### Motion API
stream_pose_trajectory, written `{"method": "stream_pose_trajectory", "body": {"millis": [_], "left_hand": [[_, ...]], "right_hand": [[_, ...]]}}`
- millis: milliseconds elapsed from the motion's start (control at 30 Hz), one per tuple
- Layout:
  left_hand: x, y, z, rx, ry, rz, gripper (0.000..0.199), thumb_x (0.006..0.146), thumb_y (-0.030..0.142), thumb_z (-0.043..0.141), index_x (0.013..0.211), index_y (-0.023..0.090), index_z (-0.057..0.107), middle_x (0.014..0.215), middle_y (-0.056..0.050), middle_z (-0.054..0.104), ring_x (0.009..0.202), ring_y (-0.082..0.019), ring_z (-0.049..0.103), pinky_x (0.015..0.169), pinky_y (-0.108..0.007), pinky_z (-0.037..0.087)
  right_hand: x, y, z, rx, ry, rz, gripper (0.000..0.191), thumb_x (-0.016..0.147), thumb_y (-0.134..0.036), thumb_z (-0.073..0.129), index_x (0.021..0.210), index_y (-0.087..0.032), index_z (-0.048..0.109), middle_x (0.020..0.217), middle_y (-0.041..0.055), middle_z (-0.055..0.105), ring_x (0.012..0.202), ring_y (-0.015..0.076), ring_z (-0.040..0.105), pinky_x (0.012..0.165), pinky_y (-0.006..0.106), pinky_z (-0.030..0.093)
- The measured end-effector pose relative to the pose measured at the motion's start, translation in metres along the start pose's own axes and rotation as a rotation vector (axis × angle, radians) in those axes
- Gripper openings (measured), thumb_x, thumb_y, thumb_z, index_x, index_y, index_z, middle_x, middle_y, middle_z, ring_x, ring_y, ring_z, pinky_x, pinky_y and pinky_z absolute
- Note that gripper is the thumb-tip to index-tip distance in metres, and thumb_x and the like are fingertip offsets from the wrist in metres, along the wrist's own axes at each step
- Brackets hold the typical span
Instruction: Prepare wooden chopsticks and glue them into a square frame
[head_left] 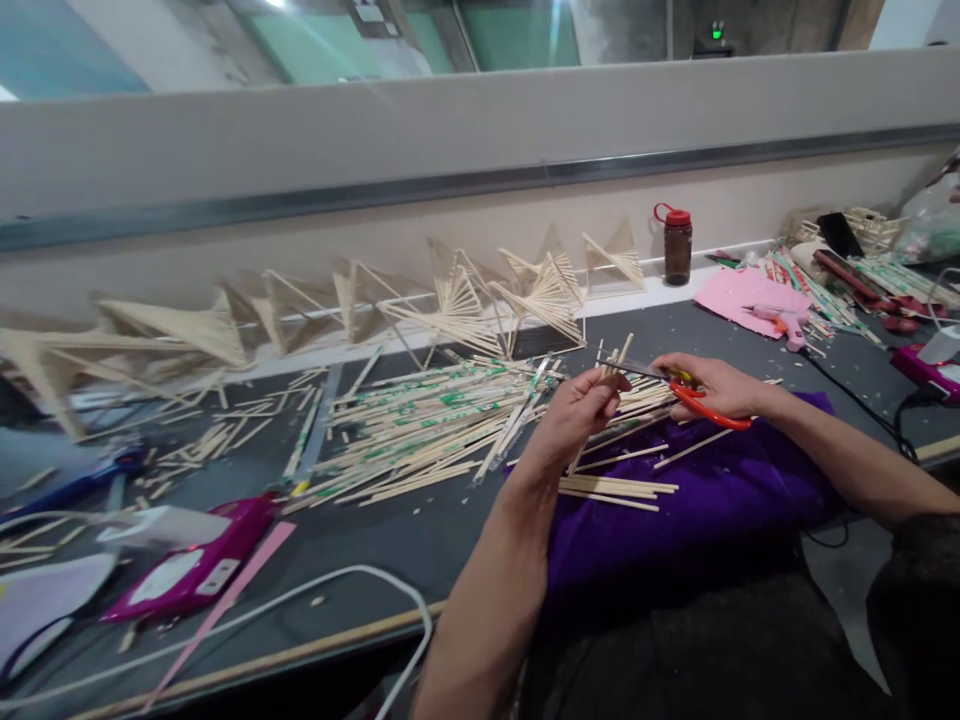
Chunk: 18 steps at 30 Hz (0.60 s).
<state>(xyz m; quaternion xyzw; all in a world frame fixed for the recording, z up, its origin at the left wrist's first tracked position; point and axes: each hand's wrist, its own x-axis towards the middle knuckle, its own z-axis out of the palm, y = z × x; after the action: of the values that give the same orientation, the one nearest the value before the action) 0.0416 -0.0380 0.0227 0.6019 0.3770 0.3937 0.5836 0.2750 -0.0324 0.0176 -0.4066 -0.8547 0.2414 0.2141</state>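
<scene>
Left hand (576,408): grip pinched closed on a few thin sticks (625,349), above the near right tabletop (420,522). Right hand (721,388): grip closed round the handles of the scissors (701,405), blades at the sticks. Risk noted: fingertips sat near the blades; a slip could have nicked them.
</scene>
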Motion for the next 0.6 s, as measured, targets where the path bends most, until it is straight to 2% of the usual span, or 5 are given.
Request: {"method": "stream_pose_trajectory", "body": {"millis": [167, 367, 600], "left_hand": [[-0.002, 0.002, -0.001, 0.049, -0.016, -0.025, 0.024, 0.076, 0.036, 0.057, 0.080, 0.013, 0.061, 0.049, 0.007, 0.039, 0.042, -0.004, 0.027, 0.042, -0.018, 0.016], [-0.004, 0.005, 0.000, 0.007, -0.052, -0.151, 0.024, 0.079, 0.031, 0.054, 0.090, 0.012, 0.064, 0.050, 0.007, 0.037, 0.039, -0.003, 0.022, 0.041, -0.019, 0.011], [-0.006, 0.007, 0.002, 0.006, -0.088, -0.152, 0.019, 0.080, 0.027, 0.054, 0.088, 0.013, 0.063, 0.050, 0.008, 0.035, 0.040, -0.003, 0.022, 0.041, -0.018, 0.013]], "right_hand": [[0.003, -0.001, -0.003, 0.046, -0.059, 0.016, 0.070, 0.075, -0.051, 0.064, 0.136, -0.024, 0.044, 0.129, 0.0079, 0.058, 0.109, 0.0266, 0.057, 0.094, 0.042, 0.044], [0.003, 0.006, -0.003, 0.232, -0.165, -0.034, 0.066, 0.081, -0.052, 0.058, 0.139, -0.022, 0.044, 0.129, 0.0066, 0.058, 0.114, 0.0237, 0.055, 0.098, 0.039, 0.042], [0.001, 0.011, -0.003, 0.268, -0.154, -0.059, 0.065, 0.082, -0.051, 0.059, 0.138, -0.021, 0.046, 0.130, 0.0072, 0.059, 0.117, 0.0233, 0.054, 0.100, 0.038, 0.040]]}}
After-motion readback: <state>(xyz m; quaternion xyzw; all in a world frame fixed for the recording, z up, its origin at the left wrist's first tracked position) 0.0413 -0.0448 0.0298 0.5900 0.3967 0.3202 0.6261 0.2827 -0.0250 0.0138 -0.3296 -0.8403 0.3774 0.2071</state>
